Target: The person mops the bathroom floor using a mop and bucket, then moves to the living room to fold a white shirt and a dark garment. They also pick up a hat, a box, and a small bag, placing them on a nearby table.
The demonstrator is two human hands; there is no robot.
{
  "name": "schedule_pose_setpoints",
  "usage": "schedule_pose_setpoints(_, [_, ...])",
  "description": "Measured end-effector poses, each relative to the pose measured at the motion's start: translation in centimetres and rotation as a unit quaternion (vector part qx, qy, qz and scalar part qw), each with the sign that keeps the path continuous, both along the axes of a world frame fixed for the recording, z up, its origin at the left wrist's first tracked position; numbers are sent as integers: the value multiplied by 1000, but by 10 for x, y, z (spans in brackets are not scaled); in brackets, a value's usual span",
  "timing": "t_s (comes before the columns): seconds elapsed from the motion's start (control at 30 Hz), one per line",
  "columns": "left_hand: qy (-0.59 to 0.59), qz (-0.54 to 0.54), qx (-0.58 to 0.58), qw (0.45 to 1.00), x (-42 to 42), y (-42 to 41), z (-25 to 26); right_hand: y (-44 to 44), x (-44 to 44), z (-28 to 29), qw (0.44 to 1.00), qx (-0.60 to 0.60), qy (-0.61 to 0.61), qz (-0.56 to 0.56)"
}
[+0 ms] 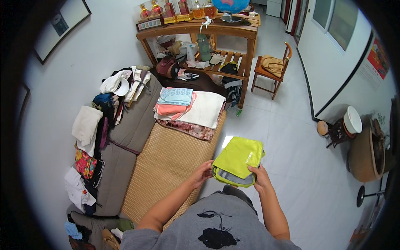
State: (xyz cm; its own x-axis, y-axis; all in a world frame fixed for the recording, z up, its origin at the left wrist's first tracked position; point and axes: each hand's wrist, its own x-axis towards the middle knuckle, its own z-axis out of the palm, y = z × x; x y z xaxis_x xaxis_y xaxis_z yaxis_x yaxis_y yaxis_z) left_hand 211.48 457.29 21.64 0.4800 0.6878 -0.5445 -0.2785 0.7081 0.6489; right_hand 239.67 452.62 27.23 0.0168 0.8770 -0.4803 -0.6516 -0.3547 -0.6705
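Note:
A folded lime-green fabric item with grey lining (239,157) is held in front of my body, between both hands. My left hand (202,173) grips its left edge, fingers partly hidden beneath it. On the other side, my right hand (259,178) clasps the right edge, the thumb lying on top. Beyond it, at the far end of the woven mat (162,156), lie a folded white cloth (207,107), a coral cloth (175,109) and a light blue patterned towel (175,96), stacked over a floral fabric (193,128).
Folded clothes (86,126) and a white cap (121,87) line the back of the grey sofa (118,175). A wooden table (197,27) with bottles and a globe stands ahead. A wooden chair (262,67) and a large clay pot (364,156) are to the right.

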Motion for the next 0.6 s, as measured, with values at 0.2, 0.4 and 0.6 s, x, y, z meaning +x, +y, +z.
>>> schedule_pose_setpoints(0.2, [-47,46,31,997,22,108,8,159,27,10,997,-3,34,67])
schedule_pose_setpoints(0.4, [-21,93,-9,995,24,196,-2,311,21,-5,992,8,37,117])
schedule_pose_setpoints(0.6, [-15,104,-19,994,7,306,-25,454,12,-36,993,-28,63,91])
